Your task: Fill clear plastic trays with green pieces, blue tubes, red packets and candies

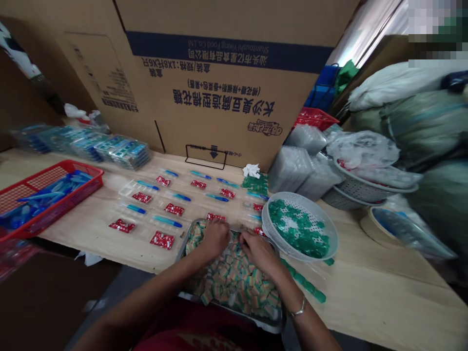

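- Two hands lie side by side at the table's near edge, the left hand (215, 238) and the right hand (259, 251), both inside a rectangular steel tray (272, 321).
- Fingers (248, 239): each hand's are curled down, close together, on the pile; whether they clamp anything cannot be told.
- Small rainbow-striped wrapped candies (234, 278) heap the tray, directly under both hands.
- A thin silver bracelet (300, 310) circles the right wrist.
- At 3 o'clock, a white perforated plastic colander (321, 219) holds green wrapped packets (298, 229), and a green packet strip (303, 280) lies just beside it.
- At 11 o'clock, red foil packets (162, 240) and blue plastic sticks (167, 221) sit in rows on transparent trays.
- At 10 o'clock, a red plastic basket (73, 168) holds more blue pieces.
- At 12 o'clock, a large printed cardboard box (226, 102) stands behind the pale wooden table (365, 292).
- At 2 o'clock, bulging green sacks (427, 126) are piled up.
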The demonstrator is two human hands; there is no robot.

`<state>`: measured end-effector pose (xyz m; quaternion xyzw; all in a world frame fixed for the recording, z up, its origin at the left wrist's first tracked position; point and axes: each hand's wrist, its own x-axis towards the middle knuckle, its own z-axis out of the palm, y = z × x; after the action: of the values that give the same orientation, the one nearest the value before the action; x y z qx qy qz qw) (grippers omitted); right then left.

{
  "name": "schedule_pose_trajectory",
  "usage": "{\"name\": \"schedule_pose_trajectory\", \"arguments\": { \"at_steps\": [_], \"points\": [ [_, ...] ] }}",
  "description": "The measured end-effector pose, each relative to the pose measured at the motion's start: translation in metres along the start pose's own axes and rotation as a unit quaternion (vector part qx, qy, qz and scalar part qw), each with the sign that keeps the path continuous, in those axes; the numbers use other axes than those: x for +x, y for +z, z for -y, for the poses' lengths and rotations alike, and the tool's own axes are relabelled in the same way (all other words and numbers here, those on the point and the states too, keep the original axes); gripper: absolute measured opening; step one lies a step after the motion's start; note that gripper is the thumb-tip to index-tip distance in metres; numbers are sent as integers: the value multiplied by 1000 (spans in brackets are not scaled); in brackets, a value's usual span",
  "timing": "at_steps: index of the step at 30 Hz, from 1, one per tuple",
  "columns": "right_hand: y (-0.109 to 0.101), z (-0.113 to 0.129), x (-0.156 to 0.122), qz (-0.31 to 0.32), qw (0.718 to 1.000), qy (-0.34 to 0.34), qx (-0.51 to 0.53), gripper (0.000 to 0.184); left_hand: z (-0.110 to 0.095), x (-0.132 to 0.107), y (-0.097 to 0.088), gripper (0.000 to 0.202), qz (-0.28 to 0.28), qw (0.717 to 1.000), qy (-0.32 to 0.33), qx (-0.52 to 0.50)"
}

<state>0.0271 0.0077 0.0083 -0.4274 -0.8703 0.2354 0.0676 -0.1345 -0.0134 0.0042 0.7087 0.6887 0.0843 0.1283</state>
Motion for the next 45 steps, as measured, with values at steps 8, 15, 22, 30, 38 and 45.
{"name": "schedule_pose_trajectory", "arguments": {
  "at_steps": [8, 15, 22, 30, 38, 45],
  "points": [
    [13, 19, 8, 43, 996, 50, -53, 17, 4, -5, -2, 21, 4, 1000, 18, -3],
    [14, 41, 3, 42, 990, 41, -132, 30, 7, -10, -1, 20, 21, 996, 82, 43],
    [13, 35, 5, 54, 989, 60, -122, 27, 15, -10, -10, 18, 48, 993, 71, -85],
    [1, 13, -5, -27, 998, 64, -5, 14, 16, -7, -4, 30, 58, 994, 8, -94],
    [-10, -19, -30, -36, 972, 30, 228, 8, 10, 1, -3, 29, 97, 993, 51, -55],
    [7, 8, -8, -11, 988, 34, 150, 14, 6, 3, -17, 21, 82, 993, 70, -56]
  ]
}}
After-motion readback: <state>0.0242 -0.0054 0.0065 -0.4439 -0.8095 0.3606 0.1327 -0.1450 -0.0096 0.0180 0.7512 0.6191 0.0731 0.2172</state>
